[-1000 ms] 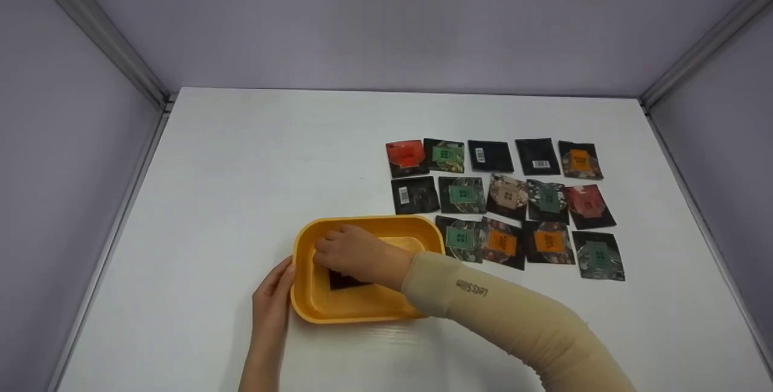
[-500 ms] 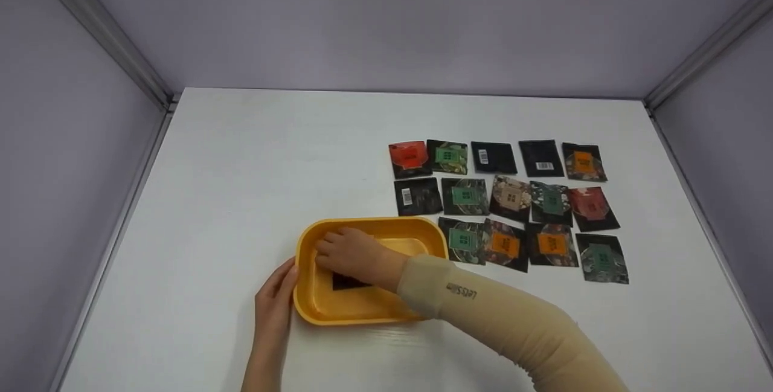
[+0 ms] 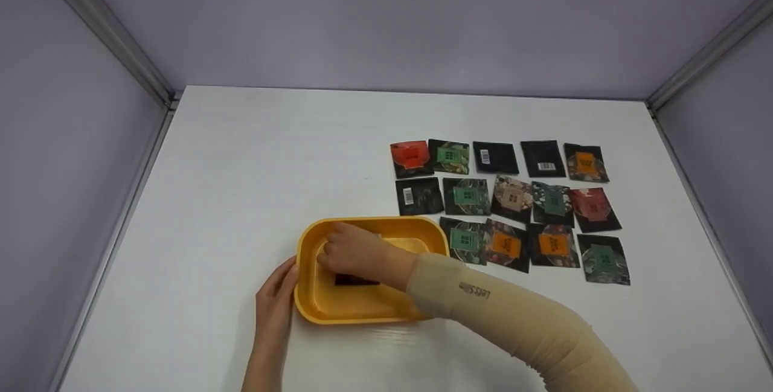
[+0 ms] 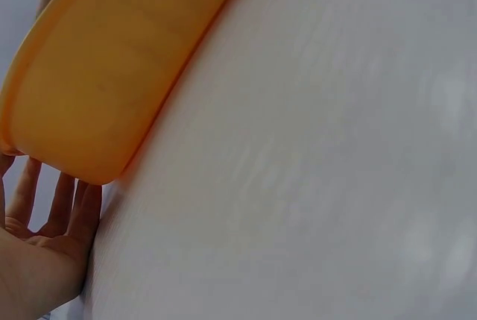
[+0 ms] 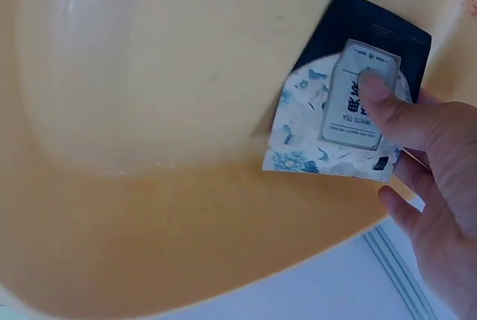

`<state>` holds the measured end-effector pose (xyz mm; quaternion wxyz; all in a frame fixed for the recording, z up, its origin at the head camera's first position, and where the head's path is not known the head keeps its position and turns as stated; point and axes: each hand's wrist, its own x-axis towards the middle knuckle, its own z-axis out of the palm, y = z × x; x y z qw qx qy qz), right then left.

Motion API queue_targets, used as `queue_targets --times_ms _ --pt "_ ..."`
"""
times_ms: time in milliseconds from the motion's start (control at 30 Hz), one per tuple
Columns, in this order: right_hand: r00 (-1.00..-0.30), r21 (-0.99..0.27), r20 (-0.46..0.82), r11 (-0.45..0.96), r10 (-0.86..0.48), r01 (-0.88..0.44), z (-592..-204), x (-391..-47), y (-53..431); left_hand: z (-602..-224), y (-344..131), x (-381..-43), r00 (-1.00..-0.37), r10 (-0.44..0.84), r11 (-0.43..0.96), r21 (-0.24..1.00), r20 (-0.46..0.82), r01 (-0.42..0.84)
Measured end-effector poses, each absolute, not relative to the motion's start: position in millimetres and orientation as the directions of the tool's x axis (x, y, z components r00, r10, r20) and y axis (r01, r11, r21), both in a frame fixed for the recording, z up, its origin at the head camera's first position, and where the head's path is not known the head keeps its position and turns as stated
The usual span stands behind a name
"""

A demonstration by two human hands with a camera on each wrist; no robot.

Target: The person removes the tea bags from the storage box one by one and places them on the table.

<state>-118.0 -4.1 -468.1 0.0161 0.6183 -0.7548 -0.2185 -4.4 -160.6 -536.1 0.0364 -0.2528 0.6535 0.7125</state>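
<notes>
A yellow plastic tray [image 3: 374, 306] stands at the front of the white table. My right hand [image 3: 356, 254] is inside it, reaching in from the right over the tray's edge. In the right wrist view that hand pinches a white tea packet [image 5: 302, 122], thumb on its printed front and fingers behind. The packet is black with a white and blue floral part; from the head only its dark lower strip shows. My left hand [image 3: 275, 298] rests against the tray's left end. In the left wrist view its fingers [image 4: 88, 212] are extended, tips at the tray's wall.
Several more tea packets lie flat in three rows right of and behind the tray, such as a red one [image 3: 412, 159], a black one with a barcode [image 3: 542, 158] and a green-labelled one [image 3: 605, 259]. The nearest row meets the tray's right end. Grey-lilac walls [image 3: 386, 29] enclose the table.
My right hand has shifted slightly right within the tray, its fingers now more bunched together. The left hand has stayed at the tray's end, and the packets on the table lie as before.
</notes>
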Motion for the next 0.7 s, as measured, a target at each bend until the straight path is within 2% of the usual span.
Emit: queue_targets --times_ms 167,333,533,600,700 --pt "-0.240 0.295 -0.212 0.172 -0.947 -0.940 -445.9 -118.1 7.6 -536.0 -160.5 -4.9 -0.869 -0.274 -0.138 0.911 -0.412 -0.389" --pt "-0.258 0.299 -0.152 0.204 -0.954 -0.932 -430.8 -115.7 30.3 -536.5 -160.7 -4.5 -0.861 -0.276 -0.146 0.904 -0.427 -0.401" --pt "-0.280 0.287 0.095 0.295 -0.955 -0.911 -421.5 -111.6 69.7 -536.3 -160.1 -4.5 -0.865 -0.277 -0.167 0.907 -0.419 -0.386" --pt "-0.294 0.250 0.178 0.332 -0.939 -0.909 -420.0 -109.1 84.3 -535.6 -159.7 -4.0 -0.872 -0.278 -0.180 0.913 -0.403 -0.365" --pt "-0.351 0.134 0.275 0.397 -0.895 -0.908 -418.9 -103.2 106.1 -535.2 -159.3 -4.2 -0.872 -0.281 -0.191 0.914 -0.401 -0.359"
